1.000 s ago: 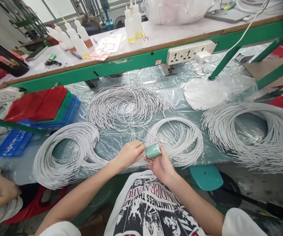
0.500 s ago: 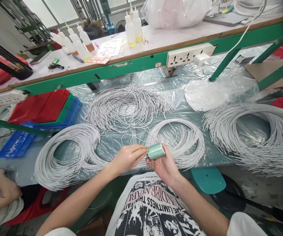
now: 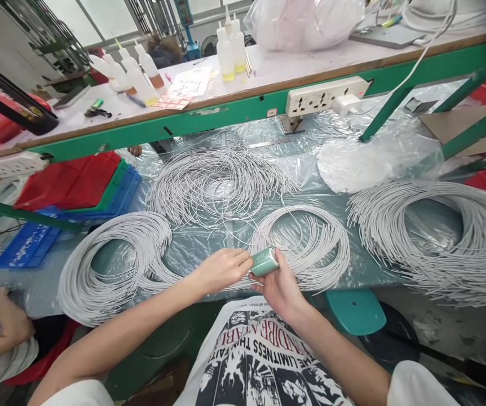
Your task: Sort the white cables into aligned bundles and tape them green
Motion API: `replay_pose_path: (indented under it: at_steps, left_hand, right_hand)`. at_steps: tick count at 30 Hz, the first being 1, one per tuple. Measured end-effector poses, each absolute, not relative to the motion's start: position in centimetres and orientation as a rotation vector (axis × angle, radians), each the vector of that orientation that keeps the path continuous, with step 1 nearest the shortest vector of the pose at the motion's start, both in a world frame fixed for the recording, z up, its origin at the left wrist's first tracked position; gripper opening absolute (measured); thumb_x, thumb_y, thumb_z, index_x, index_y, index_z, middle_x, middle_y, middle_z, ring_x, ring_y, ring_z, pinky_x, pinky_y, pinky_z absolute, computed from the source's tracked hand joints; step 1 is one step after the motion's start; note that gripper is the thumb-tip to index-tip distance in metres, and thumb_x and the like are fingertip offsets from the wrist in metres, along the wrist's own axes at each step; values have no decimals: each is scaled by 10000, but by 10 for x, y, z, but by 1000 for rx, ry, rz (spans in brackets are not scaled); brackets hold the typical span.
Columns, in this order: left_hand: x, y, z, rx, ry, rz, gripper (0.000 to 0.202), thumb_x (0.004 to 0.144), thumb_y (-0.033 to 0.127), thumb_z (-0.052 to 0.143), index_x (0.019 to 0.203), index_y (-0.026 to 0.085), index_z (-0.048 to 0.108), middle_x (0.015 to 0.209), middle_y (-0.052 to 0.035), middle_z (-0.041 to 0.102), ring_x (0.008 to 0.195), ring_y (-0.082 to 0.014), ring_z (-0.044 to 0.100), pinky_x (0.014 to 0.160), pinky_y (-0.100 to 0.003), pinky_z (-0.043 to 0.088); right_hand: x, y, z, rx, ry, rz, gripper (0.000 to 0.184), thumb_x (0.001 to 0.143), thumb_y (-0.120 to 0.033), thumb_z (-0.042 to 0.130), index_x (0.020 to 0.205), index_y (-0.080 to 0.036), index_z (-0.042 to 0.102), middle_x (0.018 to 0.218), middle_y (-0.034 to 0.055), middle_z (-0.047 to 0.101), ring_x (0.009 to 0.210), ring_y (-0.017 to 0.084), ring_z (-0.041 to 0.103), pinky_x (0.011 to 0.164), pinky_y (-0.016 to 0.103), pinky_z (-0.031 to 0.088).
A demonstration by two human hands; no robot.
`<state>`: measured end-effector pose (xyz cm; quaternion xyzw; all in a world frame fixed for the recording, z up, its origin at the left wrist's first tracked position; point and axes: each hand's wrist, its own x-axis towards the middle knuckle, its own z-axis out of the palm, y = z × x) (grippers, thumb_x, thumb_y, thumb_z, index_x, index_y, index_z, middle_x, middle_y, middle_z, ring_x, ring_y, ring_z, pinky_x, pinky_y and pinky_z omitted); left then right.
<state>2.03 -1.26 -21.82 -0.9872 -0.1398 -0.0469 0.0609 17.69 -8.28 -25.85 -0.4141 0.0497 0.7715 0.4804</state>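
Note:
In my right hand (image 3: 280,286) lies a short roll of green tape (image 3: 264,262), its white core end turned toward the right. The thumb and fingers wrap around that roll from the right and below. My left hand (image 3: 226,269) is closed, with its fingertips pinched against the left end of the roll; whatever lies between them is hidden. Just behind the roll rests a coil of white cable (image 3: 339,256) on the plastic-covered bench. Another white coil (image 3: 74,276) sits to the left of my left hand, and a loose heap of white cables (image 3: 175,183) is farther back.
A big white coil (image 3: 378,237) lies at the right. Red, green and blue trays (image 3: 69,183) are stacked at left. A green-edged shelf (image 3: 226,115) crosses the back, carrying bottles (image 3: 226,56) and a power strip (image 3: 310,98). Another person's arm (image 3: 1,316) shows at lower left.
The roll has turned in my hands, so its white core end now shows. My left fingers have curled in more. Part of someone's hand has appeared behind the trays.

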Motion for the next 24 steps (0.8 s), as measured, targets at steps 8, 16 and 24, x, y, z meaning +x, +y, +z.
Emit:
replay_pose_path:
  at_steps: [8, 16, 24]
  left_hand:
    - [20, -8, -218, -3034, -368, -212, 168, 924, 83, 440, 795, 158, 518, 752, -37, 586, 648, -162, 549, 566, -288, 431]
    - [18, -8, -216, -3071, -645, -532, 129, 944, 163, 456, 894, 161, 576, 776, -30, 648, 685, -143, 616, 596, -258, 469]
    - [13, -7, -211, -3112, -572, -570, 113, 942, 184, 500, 976, 151, 603, 888, -51, 713, 778, -162, 684, 653, -265, 528]
  right_hand:
    - [178, -83, -256, -972, 166, 1935, 511, 986, -563, 313, 924, -176, 641, 811, 69, 669, 678, 193, 601, 565, 280, 437]
    - [179, -80, -251, -891, 118, 1881, 513, 979, -583, 332, 950, -178, 646, 829, 71, 670, 675, 187, 586, 587, 281, 454]
    - [180, -81, -252, -850, 106, 1938, 539, 982, -592, 315, 988, -160, 639, 839, 77, 665, 691, 191, 597, 597, 279, 451]
